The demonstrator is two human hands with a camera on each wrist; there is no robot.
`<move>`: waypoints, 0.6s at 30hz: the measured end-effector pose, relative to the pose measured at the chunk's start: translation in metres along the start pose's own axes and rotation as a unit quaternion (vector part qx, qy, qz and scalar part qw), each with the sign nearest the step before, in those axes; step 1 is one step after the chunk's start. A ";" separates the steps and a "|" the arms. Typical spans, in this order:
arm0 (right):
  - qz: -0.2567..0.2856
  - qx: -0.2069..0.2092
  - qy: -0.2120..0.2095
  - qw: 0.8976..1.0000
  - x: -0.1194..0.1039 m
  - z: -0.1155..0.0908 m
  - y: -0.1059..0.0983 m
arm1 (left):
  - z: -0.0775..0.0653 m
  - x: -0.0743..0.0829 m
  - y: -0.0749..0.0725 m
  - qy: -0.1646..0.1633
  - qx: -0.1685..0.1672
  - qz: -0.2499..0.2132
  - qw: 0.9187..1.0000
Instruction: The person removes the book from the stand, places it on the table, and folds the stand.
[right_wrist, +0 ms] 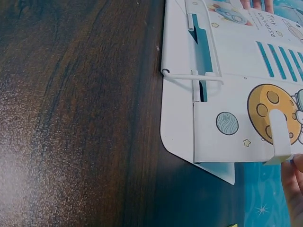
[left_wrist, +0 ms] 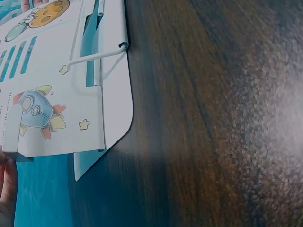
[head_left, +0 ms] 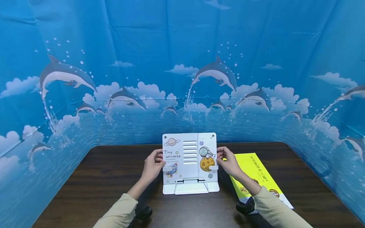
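Note:
A white book stand printed with a planet, a rocket and an astronaut stands on the table, its panel tilted up from a flat base. My left hand holds the panel's left edge beside the white side clip, thumb toward the front. At the right edge my right hand holds the panel in the same way, next to the other clip. Across the base runs a white wire bracket. Fingers behind the panel are partly hidden.
A yellow book lies on the dark wooden table to the right, partly under my right forearm. Behind the table hangs a blue curtain with dolphins. Dark straps or devices sit at both wrists.

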State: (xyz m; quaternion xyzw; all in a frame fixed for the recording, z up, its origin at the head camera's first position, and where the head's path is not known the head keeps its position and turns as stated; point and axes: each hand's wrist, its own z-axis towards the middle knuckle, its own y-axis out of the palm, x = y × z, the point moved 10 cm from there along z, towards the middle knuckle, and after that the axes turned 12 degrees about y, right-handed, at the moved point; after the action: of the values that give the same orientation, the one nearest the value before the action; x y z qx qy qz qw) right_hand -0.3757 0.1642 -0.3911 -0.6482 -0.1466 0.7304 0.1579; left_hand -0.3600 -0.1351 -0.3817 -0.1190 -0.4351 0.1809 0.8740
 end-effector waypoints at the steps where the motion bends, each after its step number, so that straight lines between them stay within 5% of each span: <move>1: 0.000 0.000 0.000 1.000 0.000 0.001 0.000 | 0.000 -0.001 0.000 -0.006 0.000 0.001 1.000; 18: -0.018 0.003 0.010 1.000 -0.001 0.020 0.004 | -0.017 0.014 -0.003 -0.024 0.003 0.010 1.000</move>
State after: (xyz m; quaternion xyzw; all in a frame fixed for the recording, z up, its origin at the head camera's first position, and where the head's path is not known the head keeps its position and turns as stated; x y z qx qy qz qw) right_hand -0.3959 0.1600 -0.3900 -0.6523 -0.1541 0.7213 0.1745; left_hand -0.3377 -0.1331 -0.3809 -0.1165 -0.4541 0.1932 0.8619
